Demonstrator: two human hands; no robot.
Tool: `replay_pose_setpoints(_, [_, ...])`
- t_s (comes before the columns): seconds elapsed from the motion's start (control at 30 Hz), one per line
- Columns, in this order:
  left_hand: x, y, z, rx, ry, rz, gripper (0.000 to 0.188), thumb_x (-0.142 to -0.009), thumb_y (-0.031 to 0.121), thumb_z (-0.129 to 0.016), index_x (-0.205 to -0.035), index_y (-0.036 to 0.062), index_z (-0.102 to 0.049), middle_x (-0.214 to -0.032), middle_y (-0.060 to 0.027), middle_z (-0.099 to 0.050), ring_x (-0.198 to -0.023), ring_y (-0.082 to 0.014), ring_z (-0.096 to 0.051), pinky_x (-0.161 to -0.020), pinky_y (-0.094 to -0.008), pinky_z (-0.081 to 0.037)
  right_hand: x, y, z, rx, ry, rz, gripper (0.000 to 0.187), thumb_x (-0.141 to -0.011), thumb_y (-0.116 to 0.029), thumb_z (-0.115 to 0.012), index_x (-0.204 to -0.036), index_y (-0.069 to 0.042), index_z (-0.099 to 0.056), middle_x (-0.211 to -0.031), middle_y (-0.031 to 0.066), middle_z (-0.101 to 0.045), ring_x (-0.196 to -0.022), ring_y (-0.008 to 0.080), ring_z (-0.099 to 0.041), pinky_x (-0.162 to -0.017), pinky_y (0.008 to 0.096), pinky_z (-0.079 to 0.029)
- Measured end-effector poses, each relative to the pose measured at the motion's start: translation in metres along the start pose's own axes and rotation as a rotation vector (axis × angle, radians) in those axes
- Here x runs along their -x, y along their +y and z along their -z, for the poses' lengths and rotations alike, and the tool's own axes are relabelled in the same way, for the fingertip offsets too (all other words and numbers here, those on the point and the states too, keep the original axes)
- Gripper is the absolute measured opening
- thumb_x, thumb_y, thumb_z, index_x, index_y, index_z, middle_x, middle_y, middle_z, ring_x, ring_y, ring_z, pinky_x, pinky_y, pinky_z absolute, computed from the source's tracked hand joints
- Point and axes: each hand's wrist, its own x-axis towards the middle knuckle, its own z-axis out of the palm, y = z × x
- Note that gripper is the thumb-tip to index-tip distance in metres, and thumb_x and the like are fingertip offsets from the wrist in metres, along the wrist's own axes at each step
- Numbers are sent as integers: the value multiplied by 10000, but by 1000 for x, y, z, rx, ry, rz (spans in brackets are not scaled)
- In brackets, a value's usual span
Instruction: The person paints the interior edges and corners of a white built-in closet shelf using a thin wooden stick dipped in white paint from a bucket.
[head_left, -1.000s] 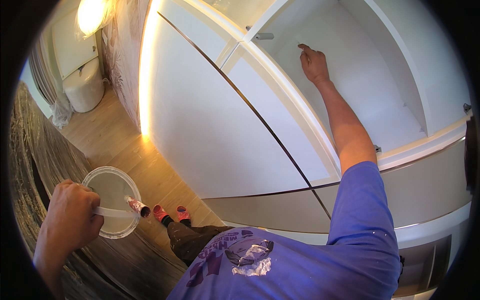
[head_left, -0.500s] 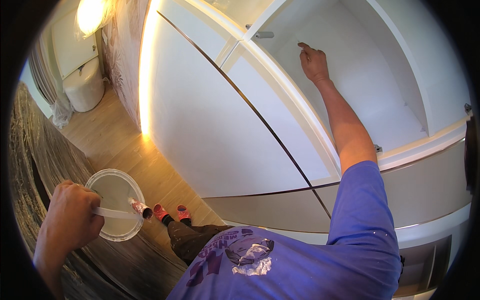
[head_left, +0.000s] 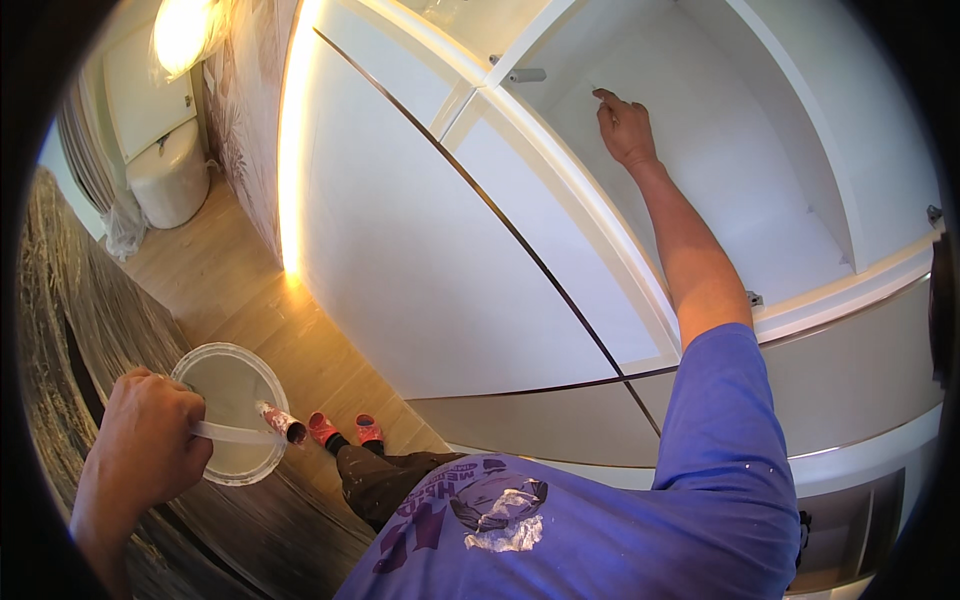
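I judged the step in hand to be close finger work, with a bucket [head_left: 222,348] in the left hand [head_left: 145,432] as the right hand [head_left: 627,132] reached into a white cabinet compartment [head_left: 745,170]. In my judgement, the next move called for a level bucket on one side and a light, steady fingertip on the other.

At far left on my remote feed, the left grip was closed around the bucket's pale strap handle [head_left: 240,433]. The bucket itself was at lower left, beside the person's legs: round, white-rimmed, smeared along the edge, its inside a pale grey-cream. A red tube [head_left: 280,420], streaked with white and dark at its open end, projected over the right of the rim. Just right of it, red shoes [head_left: 322,428] stood on the wood floor [head_left: 235,265].

At centre was a white panel [head_left: 420,280] crossed by a dark metallic strip [head_left: 621,376]. Above and right of it, a grey cylindrical fitting [head_left: 528,75] projected near the compartment's edge. Farther right, the right hand had its forefinger extended and its other fingers curled; at that small scale, I could not tell whether this grip pinched anything.
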Motion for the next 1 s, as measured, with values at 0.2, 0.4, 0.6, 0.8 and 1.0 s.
replay_pose_setpoints(0.2, [0,-1,1,-21,-28,18,85,-672,89,-729,-664,22,-676,-733,-158,-678,-826,-353,-675,-935,-445,-477,-2,-5,4,-159,146,-30,308,-999,-138,-536,-1241,-77,-716,-767,196,-684,-749,375,-688,-739,465,-554])
replay_pose_setpoints(0.4, [-1,-2,2,-13,-22,11,80,-666,86,-723,-652,27,-671,-701,-156,-671,-781,-357,-671,-925,-447,-481,-6,-8,5,-207,198,-82,341,-1021,-173,-516,-1304,-90,-686,-867,225,-714,-809,395,-699,-779,471,-559])
replay_pose_setpoints(0.6, [-2,-2,-1,12,-11,-16,90,-667,97,-710,-634,31,-657,-668,-155,-658,-749,-364,-667,-909,-449,-486,-6,-8,4,-196,236,-82,353,-1025,-181,-503,-1316,-83,-676,-924,219,-729,-832,396,-703,-792,476,-556])
replay_pose_setpoints(0.8, [-2,3,2,12,-47,-13,99,-669,101,-709,-632,29,-652,-681,-155,-660,-756,-363,-668,-909,-448,-486,-2,-11,6,-205,169,-65,342,-1021,-176,-500,-1277,-69,-699,-815,204,-704,-768,383,-685,-797,459,-554])
replay_pose_setpoints(1.0, [1,3,-1,-2,-13,-28,80,-647,101,-712,-650,28,-678,-695,-163,-663,-770,-368,-667,-887,-452,-493,1,-7,0,-128,121,-5,320,-1003,-165,-511,-1223,-87,-730,-660,147,-648,-664,357,-630,-855,421,-530])
